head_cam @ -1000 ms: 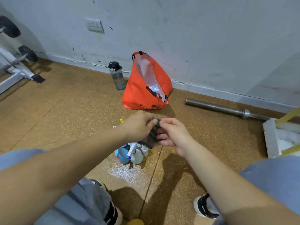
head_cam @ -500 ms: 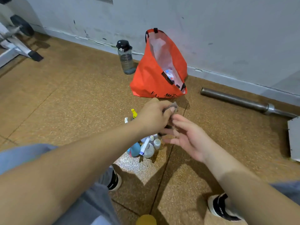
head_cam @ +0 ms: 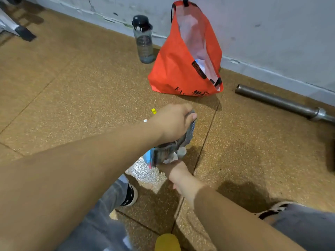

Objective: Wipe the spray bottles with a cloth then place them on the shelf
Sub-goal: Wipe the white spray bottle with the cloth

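The left hand [head_cam: 172,122] grips a grey cloth [head_cam: 189,133], fingers curled round its top. The cloth hangs over the cluster of spray bottles [head_cam: 147,157] on the floor [head_cam: 90,78], in front of an orange bag [head_cam: 174,69]. The right hand [head_cam: 175,169] reaches under the cloth at the bottles; its fingers are hidden, their state cannot be told.

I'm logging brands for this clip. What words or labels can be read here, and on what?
"EAS…" (uncertain, the rest is lost in the fold): black print low on the orange bag.
Black strip at the bag's mouth: print too small to read.
Water bottle: faint print, blurred.
Spray bottles: largely hidden by the cloth, nothing legible.
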### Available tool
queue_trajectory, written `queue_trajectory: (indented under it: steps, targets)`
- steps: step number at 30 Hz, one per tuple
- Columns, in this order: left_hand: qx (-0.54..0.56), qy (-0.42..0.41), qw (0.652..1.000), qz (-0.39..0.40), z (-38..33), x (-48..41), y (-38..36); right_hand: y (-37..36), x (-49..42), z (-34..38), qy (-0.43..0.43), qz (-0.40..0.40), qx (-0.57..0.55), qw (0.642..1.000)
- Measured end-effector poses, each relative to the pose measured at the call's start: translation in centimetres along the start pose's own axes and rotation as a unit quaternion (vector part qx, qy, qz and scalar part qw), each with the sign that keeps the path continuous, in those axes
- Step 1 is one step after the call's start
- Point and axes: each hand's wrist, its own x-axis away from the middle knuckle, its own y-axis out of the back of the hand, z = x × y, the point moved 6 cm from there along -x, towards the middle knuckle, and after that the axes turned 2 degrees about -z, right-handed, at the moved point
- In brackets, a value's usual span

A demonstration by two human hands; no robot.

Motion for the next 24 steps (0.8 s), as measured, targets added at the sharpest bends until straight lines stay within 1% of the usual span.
queue_trajectory:
  steps: [3, 5, 7, 9, 11, 12, 15, 17, 20, 22, 24]
  targets:
    - [0.025, 0.044, 0.999, 0.017, 1.3, -0.5, -1.3, -0.8, -1.9, -0.9, -0.021, -0.031, 0.044, 0.998]
    - [0.053, 0.082, 0.994, 0.042, 2.2, -0.7, -2.3, -0.6, -2.6, -0.9, -0.005, -0.067, 0.038, 0.997]
    - [0.065, 0.096, 0.991, 0.069, 2.7, -0.8, -2.9, -0.3, -2.9, -0.9, 0.023, -0.096, 0.03, 0.995]
    - [0.071, 0.104, 0.989, 0.081, 2.7, -0.8, -2.9, 0.5, -2.7, -1.4, 0.036, -0.101, 0.057, 0.993]
    - [0.077, 0.109, 0.987, 0.086, 2.4, -0.7, -2.7, 1.7, -1.6, -1.9, 0.051, -0.094, 0.047, 0.993]
    - [0.08, 0.11, 0.987, 0.084, 2.1, -0.6, -2.5, 2.5, -0.8, -2.1, 0.064, -0.091, 0.066, 0.992]
    - [0.101, 0.112, 0.987, 0.063, 0.4, -0.4, -1.8, 4.9, 2.0, -1.6, 0.119, -0.088, 0.18, 0.972]
    - [0.116, 0.108, 0.987, 0.039, -1.0, 0.0, -1.0, 6.5, 4.0, -0.8, 0.15, -0.091, 0.231, 0.957]
    - [0.123, 0.088, 0.988, 0.016, -3.1, 1.0, 0.4, 8.7, 7.9, 1.3, 0.224, -0.096, 0.337, 0.91]
    - [0.14, 0.084, 0.986, 0.011, -4.2, 1.8, 1.1, 10.8, 10.6, 2.4, 0.267, -0.099, 0.35, 0.893]
    - [0.17, 0.083, 0.982, -0.005, -5.6, 2.2, 2.3, 13.5, 13.3, 3.6, 0.297, -0.107, 0.326, 0.891]
